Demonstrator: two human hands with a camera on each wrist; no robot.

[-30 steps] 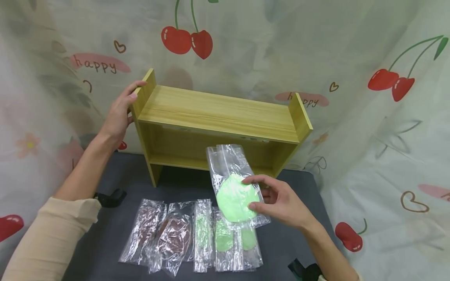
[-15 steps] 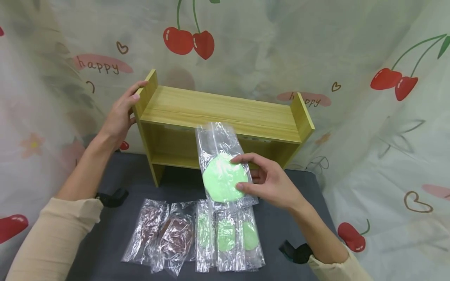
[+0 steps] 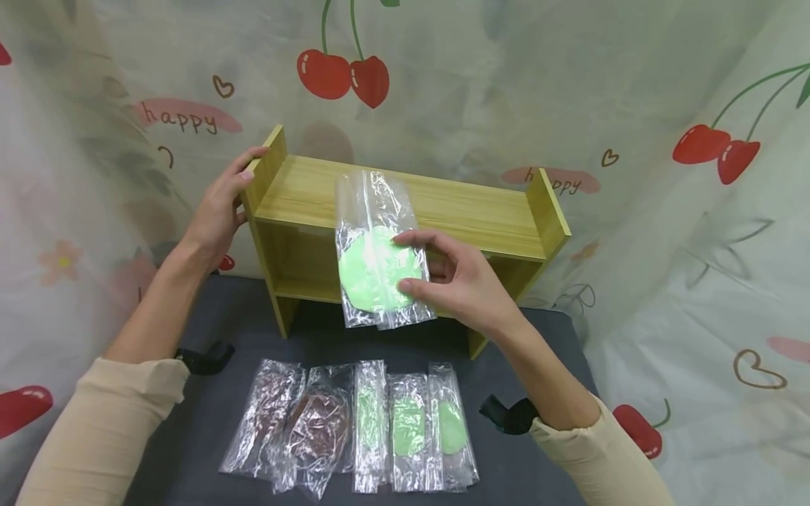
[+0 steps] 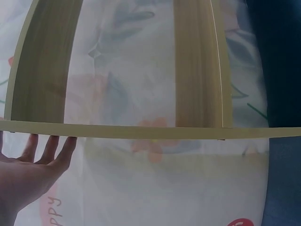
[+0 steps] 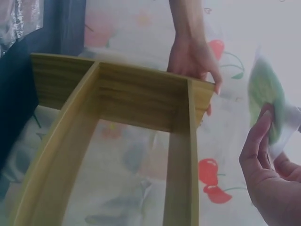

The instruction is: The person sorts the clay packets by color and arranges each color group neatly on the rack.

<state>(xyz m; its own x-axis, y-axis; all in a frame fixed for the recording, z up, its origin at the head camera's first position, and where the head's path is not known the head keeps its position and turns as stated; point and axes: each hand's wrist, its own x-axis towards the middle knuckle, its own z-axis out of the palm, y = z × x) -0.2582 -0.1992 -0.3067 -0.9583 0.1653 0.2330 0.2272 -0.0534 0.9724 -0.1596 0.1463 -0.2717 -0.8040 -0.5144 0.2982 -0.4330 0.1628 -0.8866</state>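
A small two-tier wooden shelf (image 3: 405, 197) stands at the back of the dark table, seen in all three views. My left hand (image 3: 218, 204) holds the upper end of its left side panel (image 4: 141, 131), fingertips against the outer face. My right hand (image 3: 458, 277) pinches a clear zip bag (image 3: 373, 200) with a flat, light green round piece (image 3: 380, 267) inside, thumb and index finger at its right side. In the head view this bag hangs in front of the shelf, overlapping both tiers. The right wrist view shows the bag blurred, apart from the shelf.
On the table below the shelf lie bags with dark brown contents (image 3: 319, 422) and bags with green pieces (image 3: 408, 425), side by side. Black straps (image 3: 512, 414) sit around the wrists. A cherry-printed curtain (image 3: 455, 91) encloses the back and sides.
My right hand has carried the zip bag up and to the left, away from the bags on the table to the shelf's front. My left hand has stayed on the side panel.
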